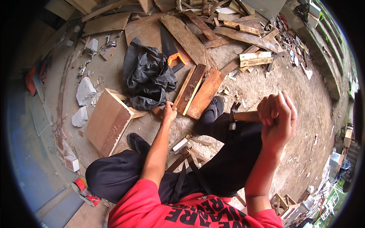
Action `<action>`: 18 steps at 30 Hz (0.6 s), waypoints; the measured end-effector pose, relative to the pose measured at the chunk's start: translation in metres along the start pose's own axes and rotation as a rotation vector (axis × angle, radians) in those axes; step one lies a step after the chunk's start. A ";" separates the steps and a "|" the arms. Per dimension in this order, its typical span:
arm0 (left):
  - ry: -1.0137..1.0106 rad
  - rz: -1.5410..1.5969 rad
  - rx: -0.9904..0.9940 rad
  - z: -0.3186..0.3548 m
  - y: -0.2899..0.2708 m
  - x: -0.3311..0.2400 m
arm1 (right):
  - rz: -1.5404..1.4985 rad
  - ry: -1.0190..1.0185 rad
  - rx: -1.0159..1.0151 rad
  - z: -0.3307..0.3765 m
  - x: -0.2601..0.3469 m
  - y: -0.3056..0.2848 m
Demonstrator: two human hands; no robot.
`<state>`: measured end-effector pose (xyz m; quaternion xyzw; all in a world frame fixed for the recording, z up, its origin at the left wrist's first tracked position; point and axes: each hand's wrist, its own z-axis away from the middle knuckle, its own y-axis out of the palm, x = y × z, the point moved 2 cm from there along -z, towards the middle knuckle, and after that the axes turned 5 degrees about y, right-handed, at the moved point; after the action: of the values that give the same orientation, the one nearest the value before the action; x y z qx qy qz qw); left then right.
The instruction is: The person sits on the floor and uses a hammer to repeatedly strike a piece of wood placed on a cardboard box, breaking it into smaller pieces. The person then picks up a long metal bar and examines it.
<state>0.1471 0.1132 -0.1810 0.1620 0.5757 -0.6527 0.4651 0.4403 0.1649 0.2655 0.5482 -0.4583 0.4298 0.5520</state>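
Note:
My right hand (276, 116) is raised at the right with its fingers closed around the wooden handle of a claw hammer (247, 116). The hammer's metal head points left, above my dark trouser leg. My left hand (170, 112) is closed at the near end of a narrow piece made of joined wooden strips (192, 87), dark brown with pale edges. Whether a nail sits between those fingers is too small to tell. Beside that piece on the right lies a wide brown board (205, 93). A crumpled black plastic bag (148, 72) is just beyond my left hand.
A hand saw (170, 49) with an orange handle lies behind the bag. Left of my feet stands a wooden box (109, 121), near white rubble chunks (86, 91). Scrap planks (243, 38) pile up at the back. Red cans (80, 185) stand at lower left.

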 end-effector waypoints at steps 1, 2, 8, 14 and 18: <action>-0.015 0.028 -0.032 0.002 0.001 -0.002 | 0.027 0.001 -0.008 0.001 0.000 0.000; -0.031 0.056 -0.070 0.003 0.002 0.002 | 0.050 0.002 -0.009 0.001 0.001 0.002; -0.037 0.462 -0.071 0.006 -0.023 0.013 | 0.034 -0.020 0.012 0.004 0.005 0.002; -0.300 0.960 0.283 0.051 -0.057 -0.040 | -0.140 -0.041 -0.019 0.010 0.003 -0.013; -0.203 1.138 0.358 0.080 -0.064 -0.051 | -0.118 -0.040 -0.033 0.015 -0.001 -0.023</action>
<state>0.1483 0.0568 -0.0815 0.4572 0.2326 -0.4003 0.7594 0.4615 0.1495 0.2591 0.5736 -0.4431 0.3778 0.5760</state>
